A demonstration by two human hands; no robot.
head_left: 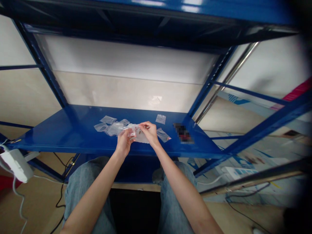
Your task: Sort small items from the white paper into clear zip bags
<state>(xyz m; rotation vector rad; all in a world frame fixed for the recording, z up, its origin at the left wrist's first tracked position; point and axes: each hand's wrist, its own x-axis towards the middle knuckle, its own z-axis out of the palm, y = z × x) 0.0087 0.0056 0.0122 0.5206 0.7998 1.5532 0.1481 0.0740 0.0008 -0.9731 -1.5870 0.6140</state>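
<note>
My left hand (124,142) is closed on a small clear plastic bag (132,131) with reddish bits in or behind it. Just right of it my right hand (150,132) has thumb and forefinger pinched together; whatever is between them is too small to make out. Beneath both hands lies a whitish sheet or bag (142,139) with several tiny brownish and reddish pieces on it. A pile of clear plastic bags (113,128) spreads out to the left. Right of my right hand rests another clear bag (163,135) with a small reddish piece at its corner.
A single clear bag (161,119) lies farther back on the blue shelf (80,130). Toward the right is a pixelated dark object (183,133). Blue uprights flank the shelf, and another blue shelf (146,19) hangs overhead. A white power strip (17,165) is at the left edge.
</note>
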